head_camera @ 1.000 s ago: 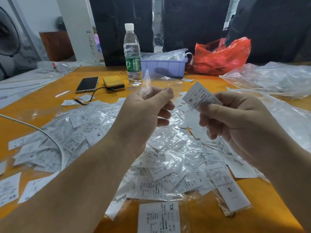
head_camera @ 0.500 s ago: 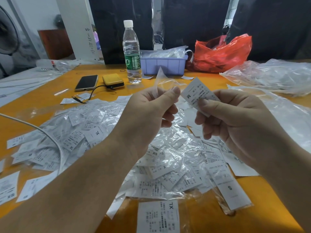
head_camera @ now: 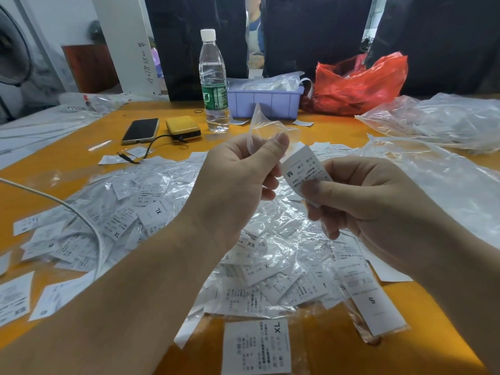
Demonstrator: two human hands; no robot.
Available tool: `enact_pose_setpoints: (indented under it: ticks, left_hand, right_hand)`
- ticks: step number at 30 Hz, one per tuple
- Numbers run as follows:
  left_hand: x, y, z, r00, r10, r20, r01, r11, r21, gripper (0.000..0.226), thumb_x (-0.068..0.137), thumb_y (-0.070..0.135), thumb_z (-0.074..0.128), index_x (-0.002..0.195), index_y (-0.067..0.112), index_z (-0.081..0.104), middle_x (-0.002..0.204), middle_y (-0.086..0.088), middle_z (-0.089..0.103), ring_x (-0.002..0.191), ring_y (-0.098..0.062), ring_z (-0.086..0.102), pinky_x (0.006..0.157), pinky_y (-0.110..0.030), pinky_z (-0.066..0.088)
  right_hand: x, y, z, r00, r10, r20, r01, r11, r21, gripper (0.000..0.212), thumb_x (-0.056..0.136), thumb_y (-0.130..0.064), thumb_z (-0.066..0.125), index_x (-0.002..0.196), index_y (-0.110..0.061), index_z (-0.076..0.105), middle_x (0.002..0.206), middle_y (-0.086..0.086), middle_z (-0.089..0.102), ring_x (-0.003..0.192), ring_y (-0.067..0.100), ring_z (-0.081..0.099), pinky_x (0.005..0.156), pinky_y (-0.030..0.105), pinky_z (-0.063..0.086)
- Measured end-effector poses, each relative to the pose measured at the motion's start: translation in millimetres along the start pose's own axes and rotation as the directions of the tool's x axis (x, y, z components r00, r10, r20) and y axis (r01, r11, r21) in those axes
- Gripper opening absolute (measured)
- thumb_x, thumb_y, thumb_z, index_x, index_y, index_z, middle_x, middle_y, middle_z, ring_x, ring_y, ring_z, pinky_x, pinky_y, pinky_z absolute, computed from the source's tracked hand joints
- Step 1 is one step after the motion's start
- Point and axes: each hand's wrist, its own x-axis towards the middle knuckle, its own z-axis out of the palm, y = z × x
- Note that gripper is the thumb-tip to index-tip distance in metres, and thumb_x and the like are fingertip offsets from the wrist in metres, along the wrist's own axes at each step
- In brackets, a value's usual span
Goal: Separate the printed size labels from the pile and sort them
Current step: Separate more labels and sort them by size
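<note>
- Hands raised over the middle of the orange table (head_camera: 319, 355), close together, not touching.
- Left hand (head_camera: 238, 185): thumb and curled fingers pinch a clear plastic sleeve (head_camera: 263, 125), which sticks up above the thumb, empty as far as I can see.
- Right hand (head_camera: 370, 201): thumb and fingers pinch a white size label marked M (head_camera: 303, 169) by its lower end; label tilts up and left, its free end just beside the left thumb.
- Pile of bagged labels (head_camera: 270, 280) covers the table middle under both hands, spreading to the left edge; visible marks include XS, XL, S, M.
- Loose XL label (head_camera: 255, 347) lies flat at the near edge, print up, apart from the pile's main mass.
- S label in its sleeve (head_camera: 373, 304) at the near-right fringe of the pile.
- White cable (head_camera: 67, 207) crosses the left part of the pile.
- Far side: water bottle (head_camera: 213, 82) upright, lilac bin (head_camera: 266, 104) just right of it, red plastic bag (head_camera: 359, 85) beside the bin.
- Phone (head_camera: 140, 130) and yellow power bank (head_camera: 183, 128) side by side left of the bottle, face up.
- Crumpled clear plastic sheeting (head_camera: 443, 120) along the right edge and far-right corner.
</note>
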Motion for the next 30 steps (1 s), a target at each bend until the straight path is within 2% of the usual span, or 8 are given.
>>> enact_pose_setpoints:
  ticks: [4, 8, 11, 14, 19, 25, 27, 30]
  left_hand:
    - [-0.9, 0.3, 0.6, 1.0, 0.017, 0.002, -0.018, 1.0, 0.026, 0.03, 0.09, 0.035, 0.061, 0.068, 0.015, 0.058, 0.061, 0.005, 0.06, 0.055, -0.007, 0.053, 0.054, -0.024, 0.051]
    - [-1.8, -0.3, 1.0, 1.0, 0.029, 0.006, -0.03, 0.998, 0.06, 0.029, 0.092, 0.036, 0.06, 0.071, 0.016, 0.062, 0.062, 0.006, 0.061, 0.057, -0.006, 0.055, 0.056, -0.022, 0.052]
    - [-1.2, 0.2, 0.3, 1.0, 0.025, 0.0, -0.025, 0.998, 0.058, 0.029, 0.092, 0.036, 0.061, 0.074, 0.014, 0.062, 0.062, 0.006, 0.061, 0.058, -0.006, 0.054, 0.055, -0.022, 0.051]
    - [-0.7, 1.3, -0.8, 1.0, 0.009, -0.018, -0.008, 1.0, 0.022, 0.029, 0.091, 0.037, 0.062, 0.072, 0.015, 0.061, 0.061, 0.007, 0.06, 0.056, -0.006, 0.054, 0.054, -0.022, 0.051]
    - [-1.8, 1.3, -0.2, 1.0, -0.001, -0.004, 0.001, 1.0, 0.017, 0.031, 0.091, 0.037, 0.062, 0.067, 0.019, 0.06, 0.06, 0.007, 0.058, 0.056, -0.007, 0.053, 0.054, -0.022, 0.05]
    - [-3.4, 0.6, 2.3, 0.999, 0.001, 0.052, -0.003, 0.999, 0.034, 0.033, 0.089, 0.04, 0.063, 0.059, 0.025, 0.064, 0.061, 0.007, 0.059, 0.057, -0.007, 0.054, 0.055, -0.02, 0.05]
    - [-3.5, 0.7, 2.2, 0.999, 0.0, 0.044, -0.001, 0.999, 0.033, 0.032, 0.089, 0.039, 0.063, 0.061, 0.024, 0.062, 0.061, 0.007, 0.059, 0.057, -0.006, 0.054, 0.055, -0.019, 0.05]
    - [-2.3, 0.8, 0.5, 1.0, -0.011, 0.013, 0.011, 0.999, 0.031, 0.031, 0.09, 0.038, 0.063, 0.067, 0.019, 0.06, 0.061, 0.007, 0.06, 0.056, -0.008, 0.054, 0.053, -0.02, 0.05]
  right_hand:
    - [-0.1, -0.4, 0.7, 1.0, -0.005, 0.001, 0.005, 0.999, -0.042, 0.015, 0.082, -0.012, 0.066, 0.08, 0.002, 0.069, 0.058, 0.009, 0.061, 0.047, 0.016, 0.046, 0.044, 0.023, 0.04]
    - [-1.0, 1.4, -1.0, 1.0, -0.008, 0.003, 0.009, 0.997, -0.077, 0.014, 0.09, -0.005, 0.062, 0.083, 0.006, 0.067, 0.058, 0.006, 0.06, 0.047, 0.016, 0.045, 0.045, 0.023, 0.039]
    - [-0.3, 1.6, -1.3, 1.0, -0.021, -0.015, 0.02, 0.999, -0.045, 0.01, 0.086, -0.007, 0.066, 0.077, -0.002, 0.07, 0.057, 0.006, 0.059, 0.047, 0.015, 0.045, 0.044, 0.023, 0.039]
    - [1.9, 0.4, -3.9, 0.994, -0.064, -0.093, 0.068, 0.997, 0.039, 0.011, 0.078, -0.013, 0.064, 0.069, -0.01, 0.07, 0.055, 0.005, 0.057, 0.045, 0.014, 0.044, 0.044, 0.024, 0.038]
    - [1.8, -0.2, -5.6, 0.983, -0.114, -0.146, 0.123, 0.991, 0.054, 0.014, 0.08, -0.015, 0.063, 0.068, -0.013, 0.07, 0.056, 0.005, 0.057, 0.045, 0.015, 0.043, 0.044, 0.025, 0.038]
    - [-0.6, 4.9, 0.7, 0.982, -0.139, -0.126, 0.134, 0.99, -0.05, 0.015, 0.088, -0.008, 0.065, 0.079, 0.003, 0.066, 0.059, 0.006, 0.06, 0.049, 0.016, 0.047, 0.045, 0.025, 0.041]
    - [-0.6, 4.9, 0.6, 0.982, -0.139, -0.131, 0.133, 0.99, -0.051, 0.014, 0.089, -0.007, 0.064, 0.079, 0.001, 0.067, 0.059, 0.006, 0.061, 0.049, 0.017, 0.048, 0.045, 0.025, 0.041]
    - [-0.3, 1.6, -2.1, 0.973, -0.161, -0.167, 0.164, 0.986, 0.001, 0.013, 0.084, -0.014, 0.064, 0.074, -0.009, 0.071, 0.058, 0.006, 0.06, 0.048, 0.016, 0.047, 0.046, 0.025, 0.04]
